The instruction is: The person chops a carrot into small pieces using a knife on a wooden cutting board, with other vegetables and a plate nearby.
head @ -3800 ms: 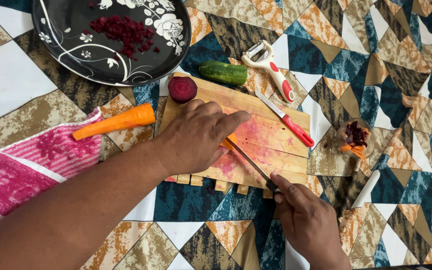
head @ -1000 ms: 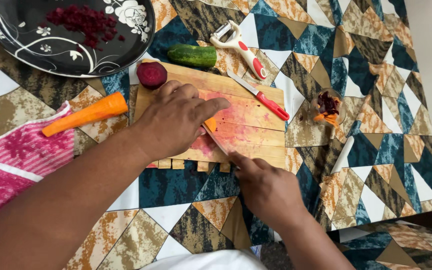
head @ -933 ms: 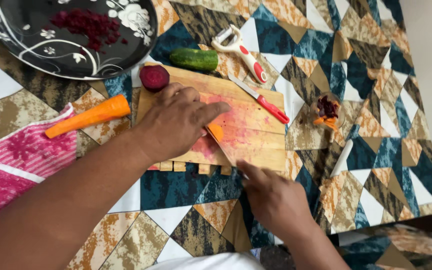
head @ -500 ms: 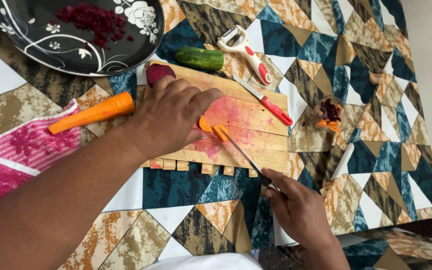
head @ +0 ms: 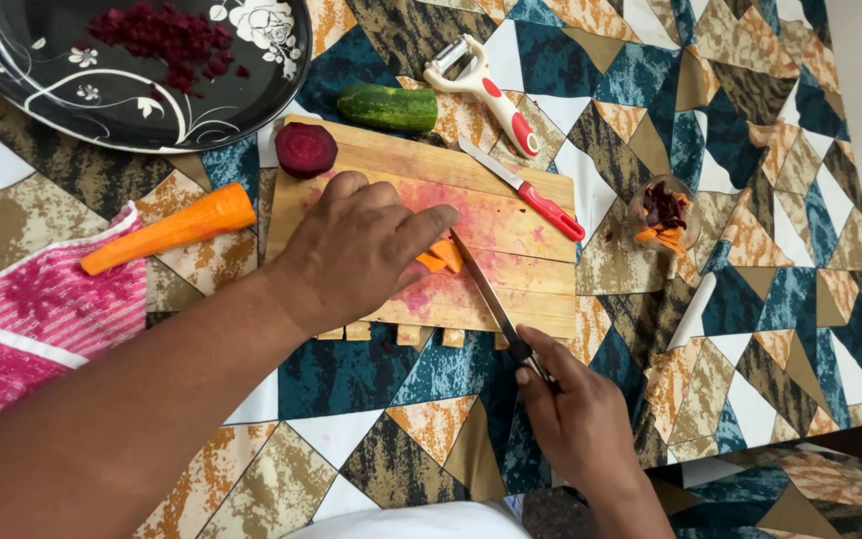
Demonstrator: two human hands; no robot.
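Two carrot pieces (head: 439,256) lay mid-frame on the board (head: 511,289), pinned under the left hand (head: 356,250), whose fingers curled down on them; the right hand (head: 576,414), lower right, clamped a knife (head: 481,284) with its blade touching them. Diced beet filled the plate (head: 52,100) upper left; a whole carrot (head: 167,230) and cucumber (head: 386,107) lay uncut

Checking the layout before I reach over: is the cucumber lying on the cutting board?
No, the cucumber lies on the patterned cloth just beyond the cutting board.
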